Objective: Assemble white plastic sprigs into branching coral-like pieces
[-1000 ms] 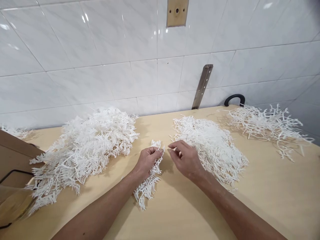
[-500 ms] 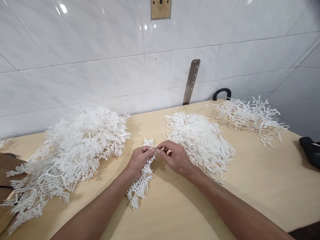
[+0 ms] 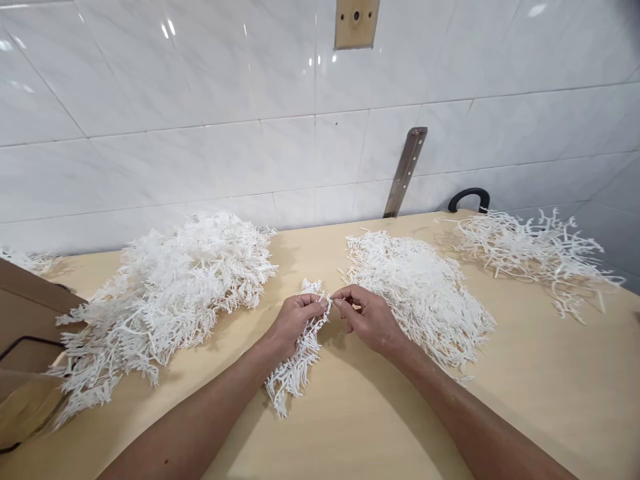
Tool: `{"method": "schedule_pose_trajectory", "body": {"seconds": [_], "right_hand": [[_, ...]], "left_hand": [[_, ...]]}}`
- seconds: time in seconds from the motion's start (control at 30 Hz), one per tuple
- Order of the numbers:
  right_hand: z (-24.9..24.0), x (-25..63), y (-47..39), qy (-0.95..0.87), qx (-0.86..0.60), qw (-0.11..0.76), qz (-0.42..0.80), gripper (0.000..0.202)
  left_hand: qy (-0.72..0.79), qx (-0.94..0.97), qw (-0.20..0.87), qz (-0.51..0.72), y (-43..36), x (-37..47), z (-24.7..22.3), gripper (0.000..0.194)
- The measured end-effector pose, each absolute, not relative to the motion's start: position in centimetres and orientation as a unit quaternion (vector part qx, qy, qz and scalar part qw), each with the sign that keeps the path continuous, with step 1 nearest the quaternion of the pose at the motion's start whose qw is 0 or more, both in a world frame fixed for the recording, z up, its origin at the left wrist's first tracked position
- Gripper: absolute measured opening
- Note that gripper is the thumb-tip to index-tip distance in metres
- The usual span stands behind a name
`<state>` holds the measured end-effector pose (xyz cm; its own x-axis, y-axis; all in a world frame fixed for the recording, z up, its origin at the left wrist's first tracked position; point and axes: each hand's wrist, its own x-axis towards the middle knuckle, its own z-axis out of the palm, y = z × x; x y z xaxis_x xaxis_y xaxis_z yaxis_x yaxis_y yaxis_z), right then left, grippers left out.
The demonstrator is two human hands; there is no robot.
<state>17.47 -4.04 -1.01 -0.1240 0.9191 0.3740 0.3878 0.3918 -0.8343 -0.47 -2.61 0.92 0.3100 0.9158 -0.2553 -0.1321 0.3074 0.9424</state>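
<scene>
My left hand (image 3: 293,325) is closed, pinching a bushy white branched strand (image 3: 297,367) that looks like plastic. The strand's lower end hangs down past my wrist, over the table. My right hand (image 3: 369,319) faces it with thumb and index finger pressed together at a thin white tip (image 3: 329,301) beside the left fingertips. What exactly lies between the right fingers is too small to make out. Right of that hand lies a flat heap of thin white pieces (image 3: 425,300). A larger fluffy heap of white branched strands (image 3: 195,280) spreads to the left.
Loose white bare stems (image 3: 535,250) lie at the far right of the wooden table (image 3: 370,420). A brown box (image 3: 35,293) stands at the left edge. Against the tiled wall are a metal strip (image 3: 406,172) and a black curved handle (image 3: 470,193).
The view has swung slightly left, so everything sits further right in it. Both hands stay together at the strand, with the right fingertips a little further from the left ones.
</scene>
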Motion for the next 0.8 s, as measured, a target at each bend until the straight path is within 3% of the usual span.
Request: {"method": "schedule_pose_trajectory", "body": {"seconds": [0.23, 0.43, 0.8], "right_hand": [[-0.67, 17.12, -4.39, -0.724, -0.451, 0.487, 0.189, 0.011], [-0.43, 17.13, -4.47, -0.74, -0.435, 0.48, 0.182, 0.01], [-1.26, 17.83, -4.01, -0.696, -0.449, 0.439, 0.349, 0.023]], "left_hand": [[0.443, 0.432, 0.677, 0.398, -2.77, -0.37, 1.08, 0.041], [0.442, 0.437, 0.677, 0.395, -2.68, -0.46, 1.1, 0.04], [0.425, 0.467, 0.692, 0.35, -2.59, -0.78, 0.85, 0.032]]}}
